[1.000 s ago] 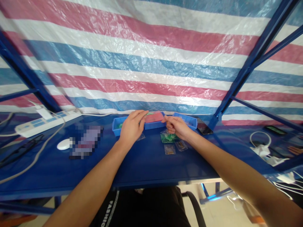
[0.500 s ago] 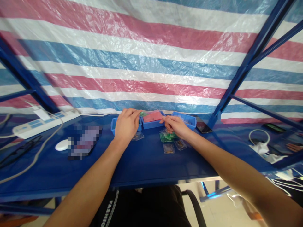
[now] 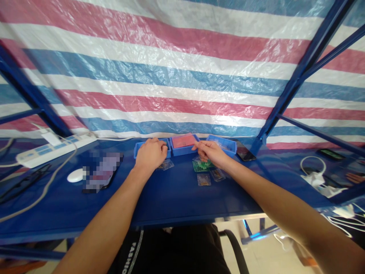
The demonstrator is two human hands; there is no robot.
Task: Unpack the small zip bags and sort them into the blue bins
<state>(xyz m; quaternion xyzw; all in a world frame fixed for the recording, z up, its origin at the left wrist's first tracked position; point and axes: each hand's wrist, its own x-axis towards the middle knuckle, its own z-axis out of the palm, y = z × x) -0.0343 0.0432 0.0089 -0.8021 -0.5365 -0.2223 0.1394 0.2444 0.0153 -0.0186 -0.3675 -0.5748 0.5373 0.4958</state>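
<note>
My left hand (image 3: 151, 153) is over the left blue bin (image 3: 137, 150), its fingers curled down inside and the fingertips hidden. Whatever it holds there is out of sight. A flat pink bag (image 3: 183, 140) lies in the middle blue bin (image 3: 184, 151). At the bag's right corner, my right hand (image 3: 209, 151) has its thumb and forefinger closed in a pinch. Below that hand, green circuit boards (image 3: 201, 166) in clear plastic rest on the table. Small clear bags of brass-coloured parts (image 3: 203, 180) lie nearer me, and another clear bag (image 3: 166, 164) sits below my left hand.
A right blue bin (image 3: 232, 147) holds clear plastic, with a dark phone (image 3: 244, 150) beside it. On the left are a power strip (image 3: 57, 149), a white oval object (image 3: 75, 175), a blurred-out phone (image 3: 102, 173) and cables. Blue frame posts (image 3: 288, 93) flank a striped sheet.
My left hand has drawn left and down, away from the middle bin, into the left bin. The green piece near its fingertips is no longer visible. My right hand has barely moved.
</note>
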